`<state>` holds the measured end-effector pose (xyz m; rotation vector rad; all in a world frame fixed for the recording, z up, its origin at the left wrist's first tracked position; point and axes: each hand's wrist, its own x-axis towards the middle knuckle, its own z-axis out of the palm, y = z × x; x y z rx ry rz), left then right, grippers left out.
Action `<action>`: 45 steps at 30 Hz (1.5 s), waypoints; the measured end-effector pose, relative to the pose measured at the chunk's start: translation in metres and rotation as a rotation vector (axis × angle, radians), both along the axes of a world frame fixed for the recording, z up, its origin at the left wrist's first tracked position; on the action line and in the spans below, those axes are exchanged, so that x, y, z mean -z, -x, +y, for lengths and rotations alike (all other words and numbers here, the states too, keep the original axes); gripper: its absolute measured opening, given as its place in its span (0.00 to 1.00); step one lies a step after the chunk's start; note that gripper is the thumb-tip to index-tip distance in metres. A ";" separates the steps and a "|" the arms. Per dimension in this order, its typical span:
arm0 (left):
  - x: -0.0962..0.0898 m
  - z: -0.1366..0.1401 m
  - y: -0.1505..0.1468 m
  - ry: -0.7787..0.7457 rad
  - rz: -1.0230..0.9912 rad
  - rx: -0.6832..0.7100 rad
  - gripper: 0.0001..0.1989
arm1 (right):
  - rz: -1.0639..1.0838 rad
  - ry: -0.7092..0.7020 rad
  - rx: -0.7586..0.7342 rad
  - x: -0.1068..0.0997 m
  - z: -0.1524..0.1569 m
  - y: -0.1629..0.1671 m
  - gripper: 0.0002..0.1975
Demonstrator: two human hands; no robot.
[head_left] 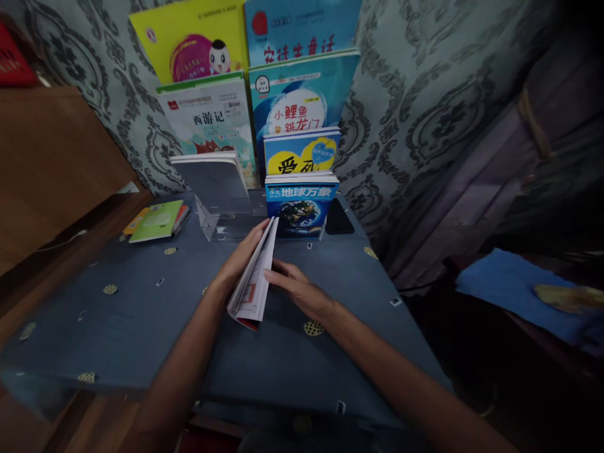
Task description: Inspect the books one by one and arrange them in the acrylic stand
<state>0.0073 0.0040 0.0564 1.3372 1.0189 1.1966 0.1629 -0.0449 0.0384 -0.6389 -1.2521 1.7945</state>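
Observation:
A thin book [255, 283] is held upright and slightly parted over the table, its printed pages facing right and a bit of red showing at its lower edge. My left hand [243, 255] is closed along the book's left side. On the right side, my right hand [299, 290] grips the pages, thumb on the page and fingers behind. Just beyond stands a clear display rack [221, 228] with books on its tiers. A blue book with a globe [297, 211] is at the front right, and a grey-backed book [214, 182] at the front left.
Several larger books, including a yellow one [193, 38], rise behind against the patterned wall covering [406, 126]. A small stack with a green book [158, 221] lies at left. A dark phone-like slab [340, 218] lies right of the rack. The tablecloth [155, 327] drops at the front edge.

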 end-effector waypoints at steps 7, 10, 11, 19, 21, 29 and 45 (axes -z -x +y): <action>-0.004 -0.004 -0.004 0.003 0.085 0.079 0.28 | 0.010 -0.025 -0.003 -0.001 0.001 0.000 0.23; -0.006 -0.007 -0.005 0.070 0.111 0.101 0.33 | 0.014 -0.040 0.015 -0.001 0.000 0.001 0.25; -0.006 -0.007 -0.005 0.086 0.121 0.103 0.33 | 0.011 -0.035 0.027 -0.002 0.000 0.001 0.26; 0.017 -0.001 -0.020 -0.043 0.114 0.087 0.28 | -0.045 0.108 0.208 -0.011 -0.004 -0.002 0.27; 0.024 0.000 -0.023 -0.079 0.140 0.098 0.27 | -0.053 0.142 0.259 -0.013 -0.004 -0.004 0.24; 0.042 0.006 -0.018 -0.028 0.163 -0.014 0.35 | -0.044 0.239 0.277 -0.012 0.002 -0.012 0.14; 0.030 0.021 0.006 0.014 -0.247 -0.395 0.20 | 0.180 0.349 0.282 -0.004 0.006 -0.008 0.14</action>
